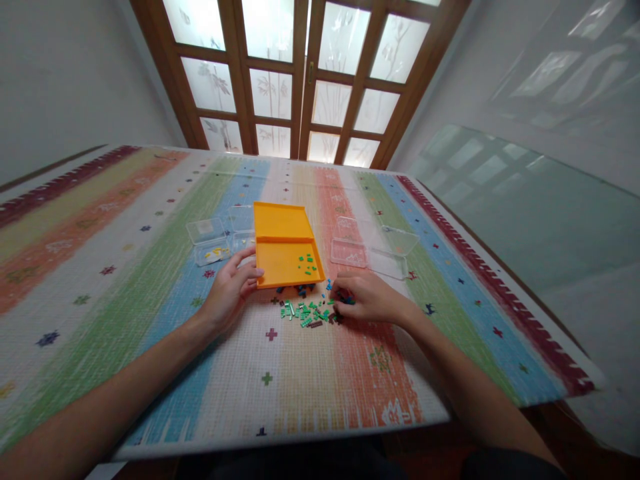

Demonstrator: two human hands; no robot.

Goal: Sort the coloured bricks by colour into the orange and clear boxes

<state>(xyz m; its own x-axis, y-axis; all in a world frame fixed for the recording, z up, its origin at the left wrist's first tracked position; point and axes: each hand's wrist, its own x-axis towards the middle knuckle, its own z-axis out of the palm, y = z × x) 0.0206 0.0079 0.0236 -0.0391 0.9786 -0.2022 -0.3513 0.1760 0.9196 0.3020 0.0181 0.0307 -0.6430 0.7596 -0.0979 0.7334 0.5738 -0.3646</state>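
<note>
My left hand (231, 288) grips the left edge of an open yellow plastic box (276, 261), thumb over the rim. The box's lid is folded back, and several small green bricks (308, 259) lie in the right of its tray. Just in front of the box, a loose pile of small toy bricks (306, 312), mostly green with some brown and blue, is spread on the cloth. At the pile's right side my right hand (371, 297) is lowered, its fingers curled in among dark and blue pieces. Whatever those fingers pinch is hidden.
Left of the box stand clear plastic cases with open lids, one (212, 253) holding yellow pieces. More clear cases (349, 253) stand to the right. A striped cloth (165, 313) covers the table, and glazed wooden doors (303, 80) are behind it.
</note>
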